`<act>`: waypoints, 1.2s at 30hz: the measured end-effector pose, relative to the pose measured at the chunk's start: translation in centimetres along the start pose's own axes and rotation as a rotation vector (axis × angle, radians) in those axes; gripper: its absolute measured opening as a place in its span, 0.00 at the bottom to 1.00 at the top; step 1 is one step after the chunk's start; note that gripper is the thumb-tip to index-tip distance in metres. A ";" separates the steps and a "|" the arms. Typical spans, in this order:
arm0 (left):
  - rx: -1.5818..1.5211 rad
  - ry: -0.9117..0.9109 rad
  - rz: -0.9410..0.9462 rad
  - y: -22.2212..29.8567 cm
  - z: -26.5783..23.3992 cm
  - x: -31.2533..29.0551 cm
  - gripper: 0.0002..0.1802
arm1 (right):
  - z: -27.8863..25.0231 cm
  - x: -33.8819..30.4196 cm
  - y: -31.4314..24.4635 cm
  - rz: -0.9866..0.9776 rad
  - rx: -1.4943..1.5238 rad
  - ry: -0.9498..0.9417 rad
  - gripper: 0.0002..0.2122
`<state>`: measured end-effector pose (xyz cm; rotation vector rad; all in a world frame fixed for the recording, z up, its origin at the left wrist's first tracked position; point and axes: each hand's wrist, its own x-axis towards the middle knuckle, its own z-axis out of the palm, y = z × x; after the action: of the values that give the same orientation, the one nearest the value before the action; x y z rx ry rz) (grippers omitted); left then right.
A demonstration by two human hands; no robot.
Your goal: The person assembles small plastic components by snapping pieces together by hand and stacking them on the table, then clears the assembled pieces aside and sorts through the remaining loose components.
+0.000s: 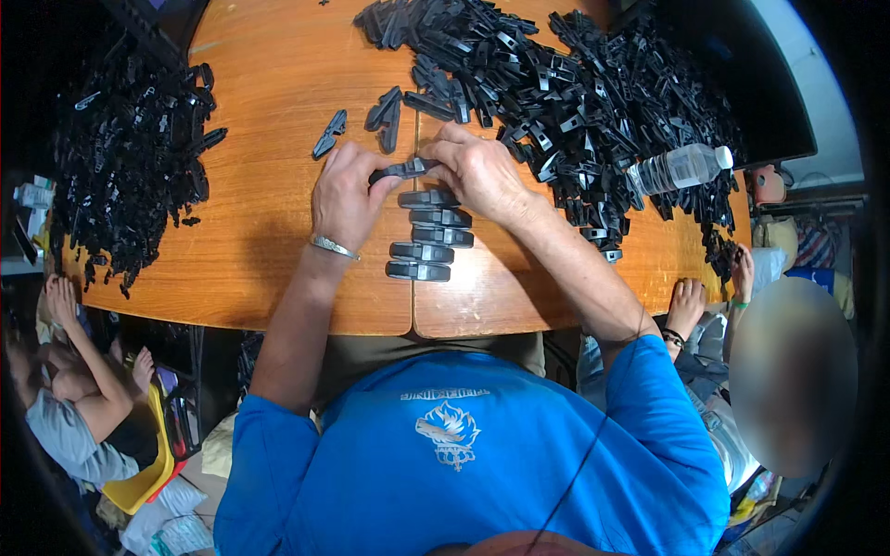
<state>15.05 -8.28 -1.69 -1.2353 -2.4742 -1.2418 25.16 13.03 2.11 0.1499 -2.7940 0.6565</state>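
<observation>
Just beyond the row of black pieces (442,236) | held piece (403,170): left grip (350,190) pinching one end, right grip (482,173) the other, likely to steady it | loose pieces (389,118) farther beyond row, perhaps for reach

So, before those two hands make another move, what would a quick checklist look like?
1. Left hand gripping the black piece: ok, at one end.
2. Right hand gripping it too: ok, at the other end.
3. Held piece fully fastened: cannot tell, fingers cover its ends.
4. Column of black pieces squarely aligned: not ok, slightly staggered.
5. Bottle standing upright: not ok, it lies on the large pile.
6. Neighbour's hand clear of the work: ok, at the table edge.
</observation>
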 end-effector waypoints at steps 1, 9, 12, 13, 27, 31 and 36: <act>-0.011 0.004 -0.004 0.2 0.0 0.1 0.14 | 0.0 0.1 0.1 -0.012 0.011 0.007 0.09; -0.088 0.057 -0.001 -0.1 1.2 0.2 0.12 | 1.4 2.4 0.3 -0.111 0.023 -0.066 0.12; -0.088 0.076 0.022 -0.1 0.9 0.2 0.12 | 1.3 2.6 0.4 -0.093 0.016 -0.077 0.12; -0.099 0.038 0.003 -0.1 0.8 0.2 0.11 | 1.2 2.5 0.5 -0.094 0.013 -0.069 0.12; 0.227 -0.014 -0.249 -0.1 1.0 5.4 0.17 | -2.2 1.8 5.7 0.350 -0.381 0.112 0.14; 0.209 -0.042 -0.292 0.7 2.0 6.1 0.17 | -1.7 2.1 4.8 0.412 -0.382 0.076 0.15; 0.158 -0.093 -0.378 2.2 2.5 6.3 0.18 | -1.5 1.5 4.8 0.428 -0.359 0.097 0.12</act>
<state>13.08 -1.88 0.70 -0.8308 -2.9057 -1.0481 23.36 17.97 1.81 -0.5451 -2.8088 0.2233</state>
